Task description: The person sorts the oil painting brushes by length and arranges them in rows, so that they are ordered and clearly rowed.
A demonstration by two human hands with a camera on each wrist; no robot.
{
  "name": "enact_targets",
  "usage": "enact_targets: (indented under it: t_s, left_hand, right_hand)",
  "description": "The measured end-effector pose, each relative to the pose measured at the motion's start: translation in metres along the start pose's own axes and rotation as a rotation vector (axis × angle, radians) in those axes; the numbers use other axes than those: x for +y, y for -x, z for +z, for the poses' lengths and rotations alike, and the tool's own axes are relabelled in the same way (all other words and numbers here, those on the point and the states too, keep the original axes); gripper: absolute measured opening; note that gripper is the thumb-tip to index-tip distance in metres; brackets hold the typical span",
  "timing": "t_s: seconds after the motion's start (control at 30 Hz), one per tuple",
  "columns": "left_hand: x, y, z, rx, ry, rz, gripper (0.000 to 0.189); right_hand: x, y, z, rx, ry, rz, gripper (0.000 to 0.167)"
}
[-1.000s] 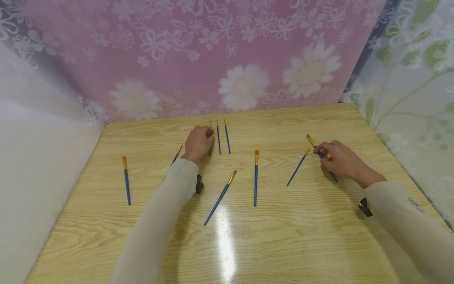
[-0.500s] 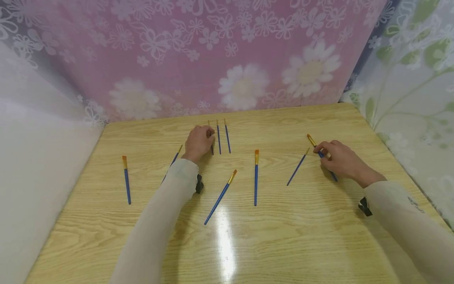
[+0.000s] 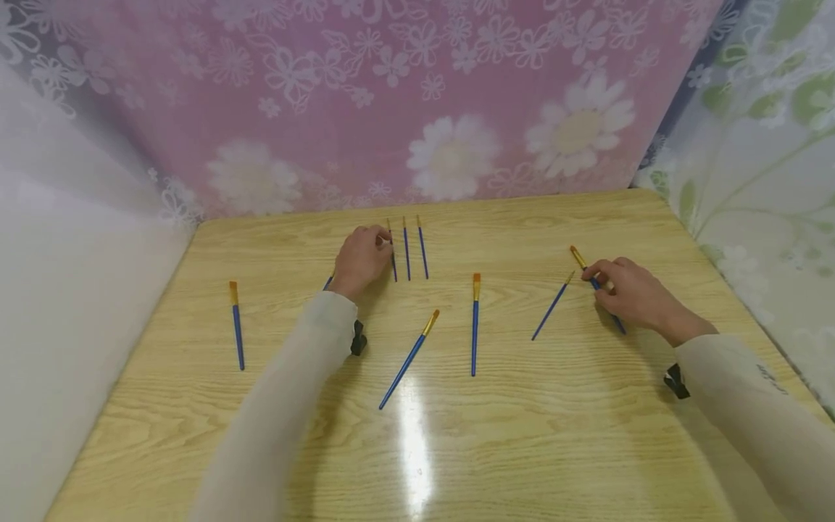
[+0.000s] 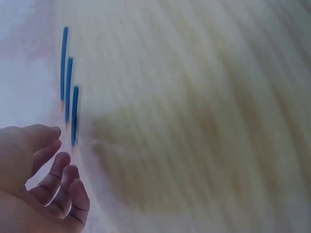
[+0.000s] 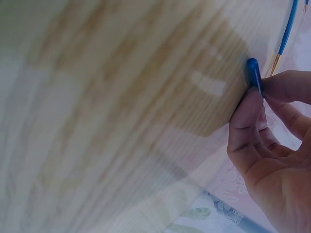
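Note:
Three thin blue paintbrushes lie side by side at the back of the table. My left hand (image 3: 362, 262) is just left of the leftmost thin paintbrush (image 3: 393, 261). In the left wrist view its loosely bent fingers (image 4: 60, 167) are apart from that brush, with nothing between them. My right hand (image 3: 629, 293) pinches a blue paintbrush (image 3: 577, 255) with an orange tip between thumb and fingers; in the right wrist view the rounded handle end (image 5: 253, 68) sticks out of the pinch. A thinner paintbrush (image 3: 553, 306) lies slanted just left of it.
Three broader paintbrushes lie apart: a flat one (image 3: 238, 326) at left, a slanted one (image 3: 409, 359) at front centre, an upright-lying one (image 3: 475, 324) right of centre. Another brush (image 3: 329, 280) is partly hidden under my left wrist. A pink flowered cloth (image 3: 365, 145) hangs behind the table.
The leftmost thin brush has turned to lie nearly parallel to the two beside it. My left hand has let go of it and drawn slightly left. The right hand keeps its pinch.

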State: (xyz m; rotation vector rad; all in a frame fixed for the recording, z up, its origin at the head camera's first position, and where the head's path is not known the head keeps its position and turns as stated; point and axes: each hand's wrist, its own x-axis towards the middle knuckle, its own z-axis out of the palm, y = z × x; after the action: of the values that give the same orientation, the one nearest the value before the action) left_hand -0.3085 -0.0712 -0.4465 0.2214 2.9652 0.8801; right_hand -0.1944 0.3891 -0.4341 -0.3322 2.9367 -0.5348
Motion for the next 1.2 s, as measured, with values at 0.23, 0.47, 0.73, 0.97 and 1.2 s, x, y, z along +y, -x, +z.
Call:
enact_targets:
  t_s: [0.23, 0.47, 0.73, 0.97, 1.2]
  left_hand:
    - [-0.013, 0.017, -0.026, -0.011, 0.012, 0.014, 0.032]
    - [-0.031, 0.037, -0.043, -0.040, 0.005, 0.021, 0.031]
    - [-0.051, 0.059, -0.053, -0.049, -0.021, 0.051, 0.030]
    - [-0.067, 0.077, -0.061, -0.036, -0.005, 0.071, 0.030]
    - [-0.080, 0.089, -0.064, -0.037, -0.030, 0.078, 0.028]
  right_hand:
    - [0.000, -0.001, 0.001, 0.006, -0.001, -0.008, 0.032]
    - [0.000, -0.003, 0.002, -0.002, -0.008, -0.005, 0.033]
    - [0.000, 0.000, 0.001, 0.006, -0.002, -0.004, 0.033]
    - [0.000, 0.000, 0.001, 0.004, 0.003, 0.000, 0.033]
    - [0.000, 0.000, 0.000, 0.005, 0.009, -0.004, 0.033]
